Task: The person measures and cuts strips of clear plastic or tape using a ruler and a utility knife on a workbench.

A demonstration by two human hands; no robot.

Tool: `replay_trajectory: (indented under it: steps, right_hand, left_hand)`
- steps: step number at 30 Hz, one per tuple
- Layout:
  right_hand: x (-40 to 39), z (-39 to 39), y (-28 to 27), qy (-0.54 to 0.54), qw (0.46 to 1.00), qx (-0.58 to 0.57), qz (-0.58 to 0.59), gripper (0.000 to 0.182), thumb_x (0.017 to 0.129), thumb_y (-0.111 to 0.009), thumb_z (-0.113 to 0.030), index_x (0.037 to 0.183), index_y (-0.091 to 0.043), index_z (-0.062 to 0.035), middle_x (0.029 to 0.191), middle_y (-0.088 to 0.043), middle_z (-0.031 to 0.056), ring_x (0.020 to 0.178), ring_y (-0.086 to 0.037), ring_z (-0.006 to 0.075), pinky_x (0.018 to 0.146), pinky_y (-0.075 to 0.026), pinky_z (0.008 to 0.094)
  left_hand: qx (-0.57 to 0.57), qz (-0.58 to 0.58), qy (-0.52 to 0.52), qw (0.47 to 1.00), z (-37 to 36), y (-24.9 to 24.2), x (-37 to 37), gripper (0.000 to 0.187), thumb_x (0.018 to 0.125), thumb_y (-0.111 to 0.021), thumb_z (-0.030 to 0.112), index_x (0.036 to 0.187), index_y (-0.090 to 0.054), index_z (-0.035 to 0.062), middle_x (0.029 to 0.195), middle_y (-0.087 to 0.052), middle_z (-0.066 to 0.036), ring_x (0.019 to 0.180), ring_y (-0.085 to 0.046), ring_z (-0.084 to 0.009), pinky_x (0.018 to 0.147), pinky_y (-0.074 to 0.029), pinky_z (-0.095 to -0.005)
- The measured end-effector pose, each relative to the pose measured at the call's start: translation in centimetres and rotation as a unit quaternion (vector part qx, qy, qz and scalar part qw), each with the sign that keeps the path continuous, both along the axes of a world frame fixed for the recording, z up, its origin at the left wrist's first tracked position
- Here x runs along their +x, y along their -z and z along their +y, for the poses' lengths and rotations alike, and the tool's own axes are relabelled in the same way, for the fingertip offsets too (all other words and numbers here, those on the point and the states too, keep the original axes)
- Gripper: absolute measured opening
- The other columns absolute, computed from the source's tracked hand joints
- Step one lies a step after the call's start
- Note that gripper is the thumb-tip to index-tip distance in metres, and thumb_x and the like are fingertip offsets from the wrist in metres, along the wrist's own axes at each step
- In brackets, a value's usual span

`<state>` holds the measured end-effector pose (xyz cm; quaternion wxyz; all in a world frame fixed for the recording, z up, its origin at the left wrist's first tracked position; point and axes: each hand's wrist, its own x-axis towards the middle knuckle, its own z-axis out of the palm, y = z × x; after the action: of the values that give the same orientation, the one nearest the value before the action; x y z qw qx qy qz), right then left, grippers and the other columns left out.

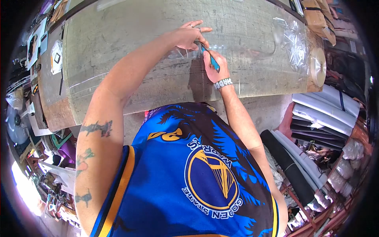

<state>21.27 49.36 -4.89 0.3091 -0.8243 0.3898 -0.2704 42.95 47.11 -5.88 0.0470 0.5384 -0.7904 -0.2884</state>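
Observation:
My left hand (192,35) is above the workbench, with thumb and index finger bent together and the other fingers stretched out. A piece of clear plastic (184,51) shows beneath it and seems to be pinched there, though its edge is hard to make out. Close by on the right, my right hand (218,67), with a metal watch at the wrist, is closed round a slim tool with a blue and dark handle (214,63). The tool's dark end points up toward my left thumb and index finger. Its exact kind does not show.
The scuffed grey workbench (130,35) spans the view before me. Crumpled clear plastic (297,49) and a tape roll (317,67) lie on its right side; a small clear packet (57,57) is at the left. Rolls of material (323,114) are stacked at the right.

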Motion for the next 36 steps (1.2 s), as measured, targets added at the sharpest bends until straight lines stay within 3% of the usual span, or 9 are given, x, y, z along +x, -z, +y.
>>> replay_trajectory:
  steps: [6, 7, 10, 11, 17, 20, 25, 29, 36]
  right_hand:
    - [-2.8, 4.0, -3.4, -0.001, 0.990, 0.100, 0.101, 0.023, 0.099, -0.060, -0.019, 0.093, -0.066, 0.0028, 0.088, -0.065, 0.0299, 0.088, -0.064, 0.0500, 0.076, -0.052, 0.0507]
    - [-4.1, 4.2, -2.8, -0.021, 0.991, 0.083, 0.106, 0.026, 0.102, -0.062, -0.022, 0.103, -0.071, 0.0025, 0.091, -0.073, 0.0225, 0.080, -0.072, 0.0378, 0.073, -0.056, 0.0412]
    - [-7.2, 4.7, -2.2, 0.100, 0.932, 0.347, -0.002, 0.037, 0.107, -0.056, -0.032, 0.108, -0.072, 0.0007, 0.095, -0.077, 0.0144, 0.079, -0.074, 0.0253, 0.073, -0.058, 0.0362]
    - [-8.0, 3.4, -2.5, 0.086, 0.935, 0.339, -0.062, 0.052, 0.109, -0.046, -0.045, 0.113, -0.070, 0.0007, 0.100, -0.076, 0.0094, 0.081, -0.072, 0.0170, 0.076, -0.059, 0.0329]
    - [-9.8, -6.8, 3.0, 0.223, 0.605, 0.522, -0.558, 0.074, 0.107, -0.033, -0.063, 0.122, -0.062, 0.0038, 0.111, -0.071, 0.0172, 0.094, -0.069, 0.0300, 0.088, -0.057, 0.0421]
    - [-9.2, -9.8, 6.0, 0.236, 0.500, 0.559, -0.617, 0.075, 0.107, -0.032, -0.062, 0.125, -0.059, 0.0055, 0.119, -0.068, 0.0181, 0.105, -0.065, 0.0331, 0.094, -0.054, 0.0464]
    - [-9.1, -9.1, 5.3, 0.072, 0.470, 0.648, -0.595, 0.072, 0.106, -0.039, -0.060, 0.133, -0.057, 0.0041, 0.127, -0.065, 0.0201, 0.113, -0.063, 0.0338, 0.100, -0.052, 0.0456]
    - [-8.5, -7.8, 3.8, -0.024, 0.539, 0.709, -0.454, 0.061, 0.107, -0.048, -0.051, 0.130, -0.060, 0.0039, 0.122, -0.068, 0.0186, 0.107, -0.069, 0.0315, 0.096, -0.055, 0.0437]
    - [-4.9, -4.3, 3.5, -0.101, 0.842, 0.509, -0.148, 0.036, 0.104, -0.063, -0.027, 0.128, -0.063, 0.0000, 0.105, -0.072, 0.0104, 0.087, -0.071, 0.0204, 0.076, -0.058, 0.0324]
  left_hand:
    - [0.026, 0.016, -0.003, 1.000, -0.1, -0.3, 0.1, 0.059, 0.079, -0.081, 0.009, 0.129, -0.072, 0.0370, 0.172, -0.021, 0.007, 0.159, -0.010, -0.0334, 0.130, -0.015, -0.0542]
    - [0.033, 0.014, -0.005, 0.999, 0.0, -0.6, 0.1, 0.060, 0.078, -0.081, 0.008, 0.130, -0.072, 0.0372, 0.172, -0.021, 0.007, 0.160, -0.010, -0.0333, 0.130, -0.015, -0.0543]
    - [0.036, 0.002, 0.002, 0.999, 0.0, -0.8, 0.0, 0.062, 0.079, -0.081, 0.007, 0.132, -0.070, 0.0380, 0.172, -0.020, 0.006, 0.160, -0.007, -0.0331, 0.130, -0.013, -0.0550]
    - [0.036, -0.004, 0.004, 0.999, 0.2, -0.8, -0.2, 0.063, 0.079, -0.081, 0.007, 0.132, -0.070, 0.0384, 0.172, -0.020, 0.005, 0.160, -0.006, -0.0331, 0.130, -0.012, -0.0553]
    - [-0.027, -0.026, -0.039, 0.999, 1.9, -0.4, -1.0, 0.061, 0.083, -0.079, 0.013, 0.140, -0.064, 0.0280, 0.170, -0.028, -0.006, 0.158, -0.019, -0.0344, 0.129, -0.019, -0.0509]
    - [-0.085, 0.027, -0.235, 0.968, 6.2, -1.5, -2.5, 0.059, 0.087, -0.078, 0.024, 0.143, -0.061, 0.0186, 0.166, -0.035, -0.010, 0.155, -0.028, -0.0338, 0.125, -0.026, -0.0501]
    - [-0.113, -0.049, -0.353, 0.927, 11.7, -1.2, -5.8, 0.051, 0.086, -0.079, 0.033, 0.133, -0.065, 0.0163, 0.157, -0.046, -0.012, 0.150, -0.034, -0.0336, 0.120, -0.034, -0.0480]
    - [-0.085, -0.035, -0.376, 0.922, 11.5, -2.5, -6.4, 0.038, 0.084, -0.081, 0.025, 0.116, -0.066, 0.0124, 0.142, -0.055, -0.010, 0.137, -0.047, -0.0329, 0.111, -0.042, -0.0467]
    - [0.011, 0.048, -0.456, 0.889, 11.5, -3.0, -5.8, 0.040, 0.077, -0.084, 0.018, 0.109, -0.064, 0.0064, 0.096, -0.067, -0.012, 0.092, -0.066, -0.0333, 0.083, -0.052, -0.0429]
